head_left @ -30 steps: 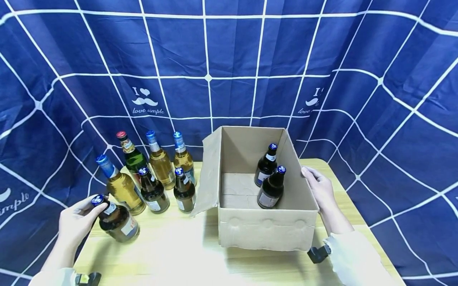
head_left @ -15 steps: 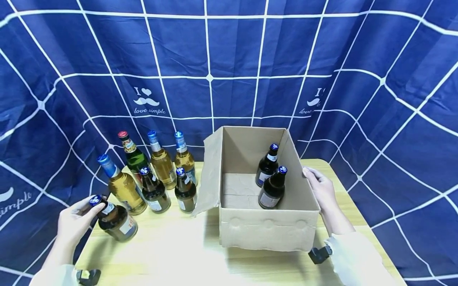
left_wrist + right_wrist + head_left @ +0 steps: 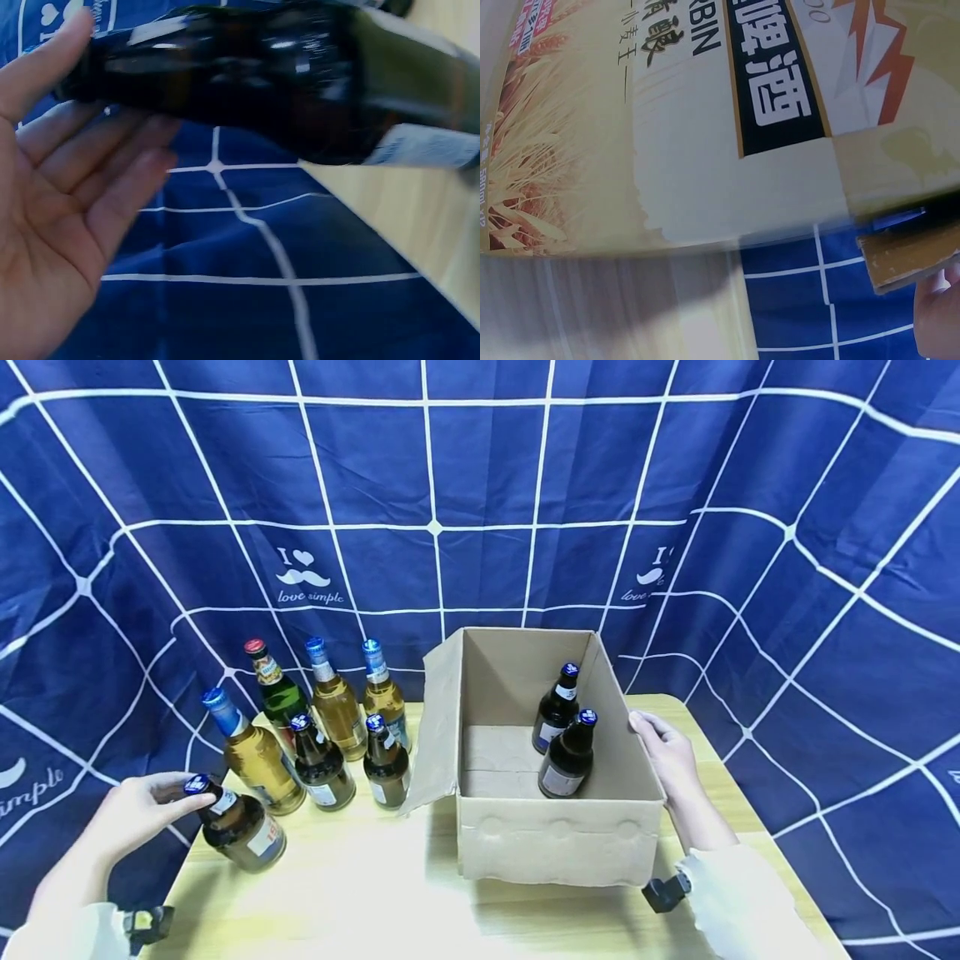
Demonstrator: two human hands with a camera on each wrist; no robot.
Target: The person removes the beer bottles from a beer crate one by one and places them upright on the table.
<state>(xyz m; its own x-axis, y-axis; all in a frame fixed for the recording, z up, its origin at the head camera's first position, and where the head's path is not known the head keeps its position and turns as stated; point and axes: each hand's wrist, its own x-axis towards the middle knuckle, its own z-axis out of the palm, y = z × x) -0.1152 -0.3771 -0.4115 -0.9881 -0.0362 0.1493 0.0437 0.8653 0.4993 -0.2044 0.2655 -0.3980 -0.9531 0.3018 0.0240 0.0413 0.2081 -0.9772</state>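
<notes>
My left hand (image 3: pixel 133 817) is at the neck of a brown beer bottle (image 3: pixel 243 835) with a blue cap, at the table's left edge. In the left wrist view the thumb lies over the neck of this bottle (image 3: pixel 247 75), the fingers on its other side. The bottle leans slightly toward the hand. My right hand (image 3: pixel 667 750) holds the right wall of an open cardboard box (image 3: pixel 555 839), its thumb and fingers at the rim. Inside the box stand two dark beer bottles, one nearer (image 3: pixel 567 760) and one farther back (image 3: pixel 557 714). Print covers the box's outer side (image 3: pixel 682 165).
Several bottles stand between the left hand and the box: a green one (image 3: pixel 285 697), clear ones with golden contents (image 3: pixel 262 760), and two small brown ones (image 3: pixel 322 768). A box flap (image 3: pixel 438 727) sticks out leftward. A blue curtain (image 3: pixel 487 468) surrounds the wooden table (image 3: pixel 360 893).
My left wrist has swung left and lower, and the hand lies flatter beside the bottle neck. The bottle has barely moved. The right hand and the box keep their places.
</notes>
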